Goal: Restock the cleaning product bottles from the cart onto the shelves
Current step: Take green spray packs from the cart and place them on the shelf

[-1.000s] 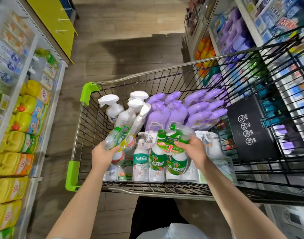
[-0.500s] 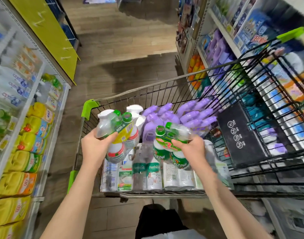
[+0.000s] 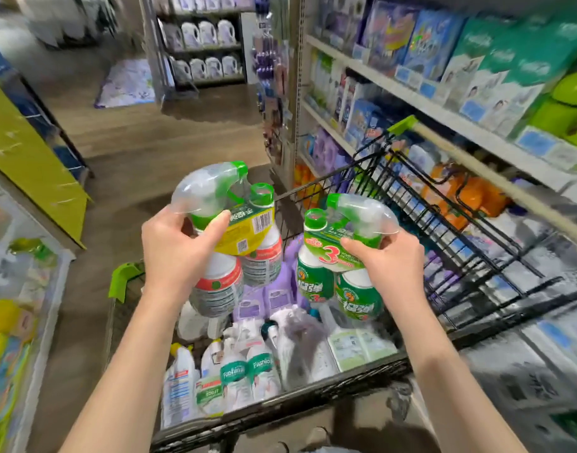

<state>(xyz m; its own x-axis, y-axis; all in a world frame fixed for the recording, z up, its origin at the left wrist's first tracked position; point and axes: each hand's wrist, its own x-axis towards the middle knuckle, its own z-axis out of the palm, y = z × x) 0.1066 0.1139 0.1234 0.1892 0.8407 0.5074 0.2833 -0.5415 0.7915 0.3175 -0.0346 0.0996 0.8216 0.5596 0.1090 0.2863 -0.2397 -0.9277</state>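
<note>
My left hand [image 3: 176, 250] grips a twin pack of spray bottles [image 3: 228, 256] by its clear trigger head; the pack has green caps, a yellow card and red-banded labels. My right hand [image 3: 387, 266] grips a second twin pack [image 3: 333, 279] with green labels and a big red "3" on its card. Both packs hang in the air above the wire cart [image 3: 313, 397]. Inside the cart lie white spray bottles [image 3: 248, 374] and purple refill pouches [image 3: 271, 295].
Shelves [image 3: 444, 109] on the right carry boxed and bottled cleaning goods, with the cart's raised child-seat flap [image 3: 460, 230] against them. A shelf of yellow and green bottles [image 3: 6, 322] runs along the left. Wooden aisle floor [image 3: 150, 142] stretches ahead to another bottle rack.
Both hands have lifted their twin packs up out of the cart to chest height. My view has tilted up, showing more of the aisle and right-hand shelves.
</note>
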